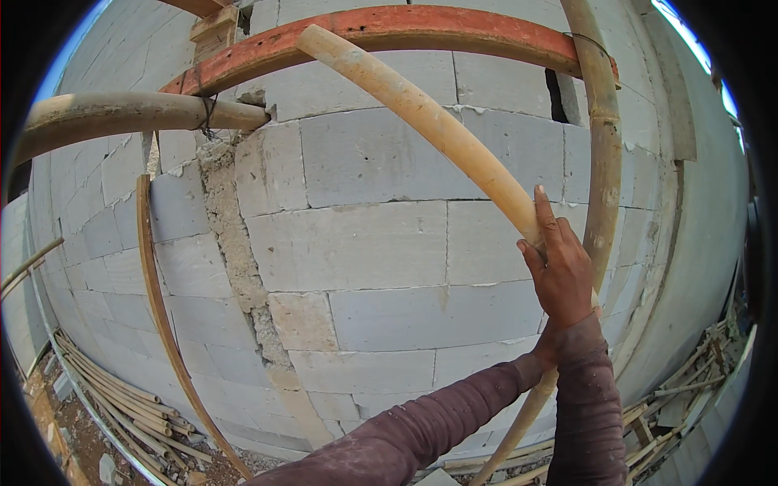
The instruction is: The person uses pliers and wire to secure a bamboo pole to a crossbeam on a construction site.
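Note:
A smooth, pale yellow-brown bamboo pole point(438, 125) slants from the upper middle down to the right, its upper end in front of a red-painted beam. My right hand point(563, 271) is on its lower part, back of the hand toward me, thumb on the left side and fingers pointing up along the right. My left hand point(549, 347) is just below, crossing behind the right wrist, its fingers hidden. Close on the right stands an upright bamboo post point(604, 162). Below my hands, a length of bamboo point(519, 425) runs down; which pole it belongs to is hidden.
A wall of pale blocks point(348, 247) fills the view behind. The red beam point(381, 28) crosses the top, tied at the post. A horizontal bamboo pole point(121, 117) enters from the left. A thin wooden strip point(158, 300) leans at left. Bamboo poles point(130, 413) lie at lower left.

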